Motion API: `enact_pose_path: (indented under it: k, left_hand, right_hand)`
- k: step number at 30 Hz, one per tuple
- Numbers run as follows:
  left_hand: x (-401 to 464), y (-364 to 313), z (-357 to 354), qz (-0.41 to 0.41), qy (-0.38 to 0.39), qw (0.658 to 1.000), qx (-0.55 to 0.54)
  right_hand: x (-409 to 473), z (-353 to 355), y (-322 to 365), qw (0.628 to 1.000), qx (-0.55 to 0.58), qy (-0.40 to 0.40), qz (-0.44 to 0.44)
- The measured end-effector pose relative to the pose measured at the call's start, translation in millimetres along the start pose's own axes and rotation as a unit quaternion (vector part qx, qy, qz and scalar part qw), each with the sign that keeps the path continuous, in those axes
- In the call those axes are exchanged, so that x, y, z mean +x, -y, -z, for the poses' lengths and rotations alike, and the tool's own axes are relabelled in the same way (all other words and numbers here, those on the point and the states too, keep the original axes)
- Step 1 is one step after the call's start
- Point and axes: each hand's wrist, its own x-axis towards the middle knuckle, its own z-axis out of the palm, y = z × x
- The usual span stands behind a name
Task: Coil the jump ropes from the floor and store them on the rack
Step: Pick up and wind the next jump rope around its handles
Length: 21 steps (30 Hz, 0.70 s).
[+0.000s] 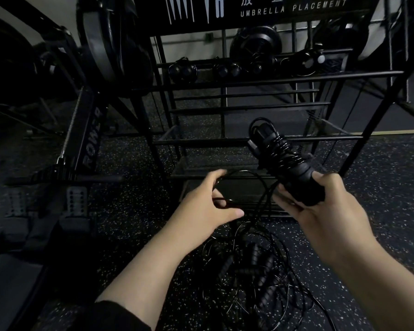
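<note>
While the right hand (325,206) grips a pair of jump-rope handles (294,168) with cord already wound round them in tight turns, the left hand (208,201) pinches the loose cord (256,185) just in front of the rack (249,139), fingers curled round the strand. The bundle tilts up toward the rack, likely so the free hand can feed each new turn over the upper end without the earlier wraps slipping off. Slack runs from the bundle down to a tangle of more ropes (251,271) on the floor (134,211), directly below both hands, so coiling seems partway through and several ropes are not yet done. On the rack's upper bars, a few dark coiled bundles (225,69) appear to be stored. The floor is dark speckled rubber. Left of the rack stands a rowing machine (89,144); behind the rack is a pale wall, and the room is dim.
</note>
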Motion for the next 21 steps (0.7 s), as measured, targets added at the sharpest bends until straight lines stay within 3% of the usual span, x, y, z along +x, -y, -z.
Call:
enact_pose_path:
  k: [3,9,11,16,21]
  left_hand:
    - [-1,1,-2,-0.083,-0.061,0.993,0.061]
    - [-7,0,4,-0.179,-0.037,0.942,0.281]
    - [-7,1,-2,-0.17,-0.017,0.939,0.298]
    - [-7,3,-10,-0.078,0.115,0.949,0.282]
    - [-3,1,-9,-0.063,0.088,0.974,0.197]
  right_hand:
    - [-2,-3,-2,1.0,-0.013,0.015,-0.012]
    - [-1,-3,-6,1.0,0.003,0.014,-0.023]
    - [-1,-3,-9,0.999,0.006,0.033,-0.027]
    - [-5,-5,-14,0.998,-0.008,0.054,-0.032]
    - [-5,-4,-6,1.0,0.0,0.015,-0.024]
